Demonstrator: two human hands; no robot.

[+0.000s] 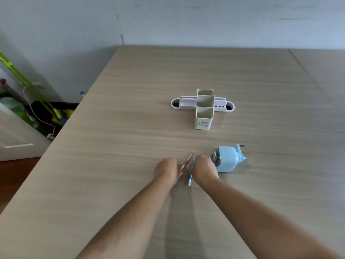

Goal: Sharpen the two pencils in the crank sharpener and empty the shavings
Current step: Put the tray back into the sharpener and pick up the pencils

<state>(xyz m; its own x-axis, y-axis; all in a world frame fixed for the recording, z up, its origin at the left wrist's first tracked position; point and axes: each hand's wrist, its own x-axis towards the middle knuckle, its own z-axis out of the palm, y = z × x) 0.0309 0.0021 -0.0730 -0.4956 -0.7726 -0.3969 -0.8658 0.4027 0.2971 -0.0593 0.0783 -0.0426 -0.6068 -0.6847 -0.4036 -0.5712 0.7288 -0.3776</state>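
Two pencils lie close together on the wooden table [112,165], tips pointing away from me. My left hand [166,170] is closed on the lower end of the pink pencil [186,161]. The blue pencil [192,169] runs under the fingers of my right hand [203,168], which grips its middle; its blunt end sticks out toward me. A light blue crank sharpener [228,157] stands just right of my right hand, its pencil hole facing left and its crank handle at the back right.
A cream three-compartment pen holder [204,116] stands beyond the pencils, with a white oval desk tray [183,105] behind it. The table's left edge drops to a floor with green clutter [46,113] and a white cable.
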